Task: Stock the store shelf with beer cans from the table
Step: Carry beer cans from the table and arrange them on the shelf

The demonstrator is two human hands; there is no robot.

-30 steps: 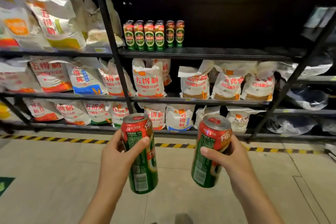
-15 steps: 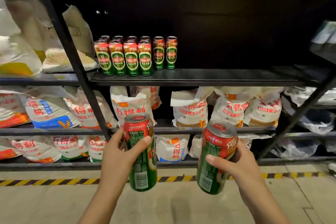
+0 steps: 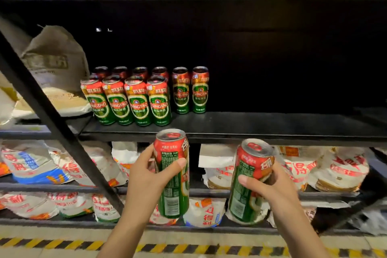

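My left hand (image 3: 144, 180) grips a tall red-and-green beer can (image 3: 172, 172) upright, its top just below the front edge of the black shelf (image 3: 261, 125). My right hand (image 3: 272, 192) grips a second beer can (image 3: 249, 182), tilted slightly right, in front of the flour bags one level down. Several matching cans (image 3: 144, 96) stand in two rows at the left end of that black shelf. To their right the shelf board lies bare and dark.
A slanted black upright post (image 3: 52, 123) crosses the left side. White flour bags (image 3: 326, 167) fill the lower shelves, and a grey sack (image 3: 54, 56) sits left of the cans. Yellow-black tape (image 3: 188, 247) marks the floor at the shelf's foot.
The shelf has grown larger and nearer in view. Both hands have risen with their cans, from floor level up to just under the beer shelf.
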